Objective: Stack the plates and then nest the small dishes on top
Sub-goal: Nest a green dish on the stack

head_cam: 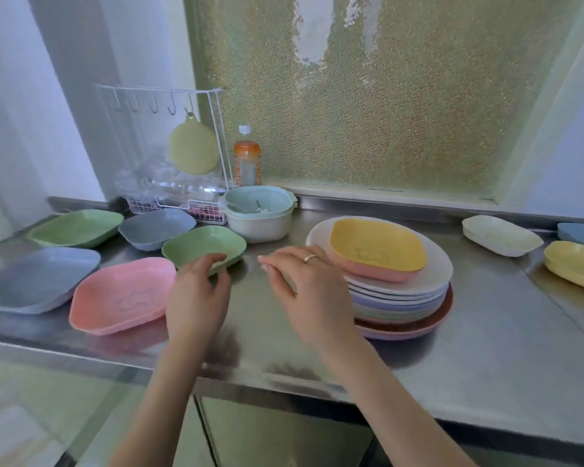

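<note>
The stainless steel bench point(469, 332) carries a tall stack of round pastel plastic plates point(398, 291), with a yellow squarish dish nested in a pink one point(378, 251) on top. To its left lies a small green squarish plastic dish point(204, 246), probably light, stiff and a little slippery, best pinched at its raised near rim. The left hand point(196, 298) touches that rim with curled fingers, the grip not plainly closed. The right hand point(304, 284) hovers relaxed, holding nothing, just beside the stack.
</note>
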`<state>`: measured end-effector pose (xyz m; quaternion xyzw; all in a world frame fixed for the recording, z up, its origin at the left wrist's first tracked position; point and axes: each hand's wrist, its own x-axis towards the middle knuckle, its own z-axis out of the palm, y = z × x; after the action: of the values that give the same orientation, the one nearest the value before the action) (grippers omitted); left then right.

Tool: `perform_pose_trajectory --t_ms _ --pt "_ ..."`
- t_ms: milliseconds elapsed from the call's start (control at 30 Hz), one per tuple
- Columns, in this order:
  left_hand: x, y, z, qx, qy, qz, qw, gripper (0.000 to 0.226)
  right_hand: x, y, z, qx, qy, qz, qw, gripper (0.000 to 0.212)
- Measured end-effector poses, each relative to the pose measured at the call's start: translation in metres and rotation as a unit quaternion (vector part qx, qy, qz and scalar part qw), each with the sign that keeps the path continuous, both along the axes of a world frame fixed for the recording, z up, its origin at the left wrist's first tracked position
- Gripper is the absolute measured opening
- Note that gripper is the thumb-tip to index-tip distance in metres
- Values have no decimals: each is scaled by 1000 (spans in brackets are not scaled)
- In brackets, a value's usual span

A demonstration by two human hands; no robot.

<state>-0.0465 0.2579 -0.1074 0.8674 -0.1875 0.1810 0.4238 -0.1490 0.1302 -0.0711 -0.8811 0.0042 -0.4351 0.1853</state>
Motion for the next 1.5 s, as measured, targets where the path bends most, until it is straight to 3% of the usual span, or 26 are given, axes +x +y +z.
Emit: perform_pose_trajectory --t_ms 133,233,333,433,633,767,867,967,1067,1167,1233,1367,1500 --pt "3 46 -15 156 -53 85 983 29 33 19 -12 13 110 60 992 23" --pt "4 62 -20 223 -6 119 968 21 64 26 -22 -18 186 58 981 35" --pt "4 66 -29 263 0 119 957 19 92 33 -31 -39 245 46 968 43" --pt "9 65 -37 236 -25 131 963 18 116 36 -41 -46 290 34 955 44" --pt "15 69 -46 166 -32 143 975 12 127 39 -51 -11 249 24 968 6" --pt "16 71 -50 139 -41 134 980 8 124 42 -45 38 193 69 978 10" --pt "17 72 -51 139 -60 113 982 20 106 46 -32 67 98 76 990 9" --pt "14 67 -48 151 -95 66 982 30 76 45 -16 78 -9 50 996 8" --pt "10 55 -41 113 -119 -4 986 23 53 32 -2 30 -64 -2 997 14" --pt "5 28 -32 59 -117 -74 989 12 38 8 5 -23 -76 -67 995 8" --pt "1 8 -27 57 -110 -110 986 17 27 -9 8 -38 -76 -104 991 10" --pt "-11 -22 -24 37 -94 -175 979 29 0 -46 10 -20 -64 -171 983 12" --pt "-16 -34 -28 57 -101 -187 975 31 -13 -68 6 -5 3 -226 974 12"
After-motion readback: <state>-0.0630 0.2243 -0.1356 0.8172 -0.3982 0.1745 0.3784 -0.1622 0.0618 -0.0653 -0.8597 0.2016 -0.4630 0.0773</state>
